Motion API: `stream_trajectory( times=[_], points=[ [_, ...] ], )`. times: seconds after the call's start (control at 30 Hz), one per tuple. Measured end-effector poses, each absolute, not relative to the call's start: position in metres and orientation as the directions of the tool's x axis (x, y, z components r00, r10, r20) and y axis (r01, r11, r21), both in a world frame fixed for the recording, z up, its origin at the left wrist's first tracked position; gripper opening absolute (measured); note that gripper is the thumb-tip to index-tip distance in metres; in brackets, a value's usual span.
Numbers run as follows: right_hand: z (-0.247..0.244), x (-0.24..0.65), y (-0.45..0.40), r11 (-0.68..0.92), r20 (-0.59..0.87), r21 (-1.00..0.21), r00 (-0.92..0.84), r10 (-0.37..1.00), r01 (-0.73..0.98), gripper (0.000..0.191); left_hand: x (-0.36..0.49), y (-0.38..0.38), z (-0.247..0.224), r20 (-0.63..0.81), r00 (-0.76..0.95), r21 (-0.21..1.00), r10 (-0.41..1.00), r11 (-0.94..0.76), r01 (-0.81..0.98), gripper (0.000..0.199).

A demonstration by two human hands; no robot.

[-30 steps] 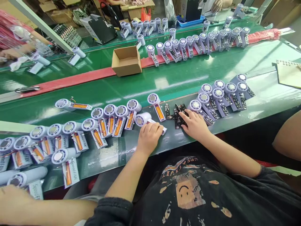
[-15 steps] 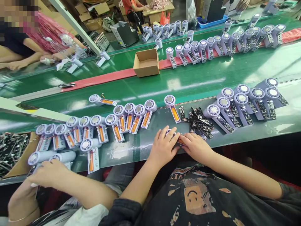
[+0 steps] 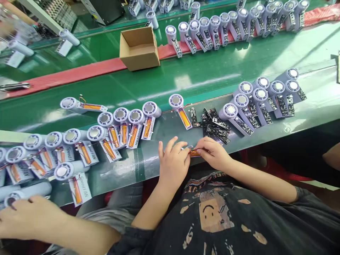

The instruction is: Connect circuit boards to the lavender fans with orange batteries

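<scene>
At the table's near edge my left hand (image 3: 174, 160) curls over the round head of a pale purple handheld fan, which it mostly hides. Of this handheld fan (image 3: 194, 153) the open handle shows, with an orange battery in it. My right hand (image 3: 214, 153) pinches with thumb and forefinger at the handle, by the battery; what lies between the fingertips is too small to make out. Just beyond my hands lies a pile of black circuit boards (image 3: 216, 129). Another open fan (image 3: 176, 101) with an orange battery lies to the left of the pile.
Fans with orange batteries (image 3: 120, 114) line the left; fans with circuit boards (image 3: 241, 100) stand at right. A co-worker's hand (image 3: 29, 217) is at lower left. Across the green belt (image 3: 170, 83) are a cardboard box (image 3: 139, 53) and a row of fans (image 3: 204, 23).
The view has shifted down and to the right. My left hand has slid back off part of the fan's head, and my right fingers have closed to a pinch at the handle.
</scene>
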State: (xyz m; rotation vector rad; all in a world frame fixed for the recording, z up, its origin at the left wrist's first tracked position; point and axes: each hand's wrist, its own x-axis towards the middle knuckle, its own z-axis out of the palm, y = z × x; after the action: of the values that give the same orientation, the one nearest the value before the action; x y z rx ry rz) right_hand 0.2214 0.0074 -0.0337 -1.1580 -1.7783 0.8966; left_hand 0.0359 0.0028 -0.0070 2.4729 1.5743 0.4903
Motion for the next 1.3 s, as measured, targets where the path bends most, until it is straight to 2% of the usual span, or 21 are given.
stream_trajectory(
  times=[0.1,0.23,0.3,0.43,0.53,0.63,0.73,0.83,0.93,1.0,1.07,1.17,1.23,1.3],
  points=[
    [-0.034,0.227,0.004,0.247,0.214,-0.917,-0.135,0.967,0.315,0.012,0.036,0.002,-0.018,0.298,0.330,0.381,0.896,-0.429,0.819,0.011],
    [-0.036,0.233,0.003,0.184,0.162,-0.936,-0.095,0.982,0.300,0.013,0.033,0.000,-0.033,0.439,0.244,0.416,0.865,-0.436,0.798,0.008],
    [-0.039,0.234,0.004,0.139,0.123,-0.938,-0.072,0.990,0.317,0.012,0.032,-0.001,-0.037,0.448,0.251,0.453,0.858,-0.460,0.764,0.008],
    [-0.046,0.237,0.007,0.060,0.057,-0.936,-0.019,0.998,0.348,0.014,0.028,-0.003,-0.041,0.400,0.207,0.617,0.893,-0.429,0.659,0.008],
    [-0.047,0.243,0.008,0.120,0.099,-0.890,-0.070,0.993,0.440,0.025,0.025,-0.004,-0.043,0.371,0.114,0.730,0.922,-0.365,0.577,0.007],
    [-0.036,0.247,0.004,0.245,0.192,-0.764,-0.152,0.970,0.597,0.029,0.023,-0.004,-0.045,0.378,0.077,0.777,0.923,-0.361,0.516,0.007],
    [-0.020,0.244,-0.003,0.394,0.368,-0.628,-0.190,0.910,0.671,0.026,0.026,-0.005,-0.044,0.407,0.105,0.748,0.908,-0.397,0.532,0.006],
    [-0.011,0.232,-0.011,0.521,0.437,-0.554,-0.306,0.846,0.650,0.024,0.032,-0.008,-0.037,0.464,0.207,0.607,0.861,-0.480,0.633,0.005],
    [-0.020,0.218,-0.015,0.496,0.334,-0.639,-0.369,0.867,0.588,0.020,0.031,-0.014,-0.024,0.492,0.370,0.376,0.788,-0.576,0.726,0.007],
    [-0.030,0.211,-0.016,0.458,0.302,-0.700,-0.354,0.885,0.549,0.016,0.025,-0.014,-0.012,0.471,0.477,0.288,0.742,-0.640,0.712,0.010],
    [-0.038,0.208,-0.016,0.453,0.313,-0.704,-0.334,0.889,0.546,0.014,0.017,-0.008,0.003,0.473,0.520,0.308,0.711,-0.687,0.659,0.014],
    [-0.042,0.205,-0.019,0.515,0.367,-0.615,-0.361,0.857,0.597,0.013,0.023,0.018,0.024,0.462,0.490,0.400,0.740,-0.666,0.629,0.017],
    [-0.042,0.205,-0.021,0.584,0.409,-0.509,-0.420,0.810,0.632,0.012,0.043,0.044,0.031,0.316,0.582,0.393,0.750,-0.661,0.639,0.019],
    [-0.043,0.206,-0.023,0.642,0.438,-0.414,-0.477,0.762,0.646,0.011,0.072,0.070,0.030,0.167,0.707,0.319,0.687,-0.716,0.621,0.021]
  ],
)
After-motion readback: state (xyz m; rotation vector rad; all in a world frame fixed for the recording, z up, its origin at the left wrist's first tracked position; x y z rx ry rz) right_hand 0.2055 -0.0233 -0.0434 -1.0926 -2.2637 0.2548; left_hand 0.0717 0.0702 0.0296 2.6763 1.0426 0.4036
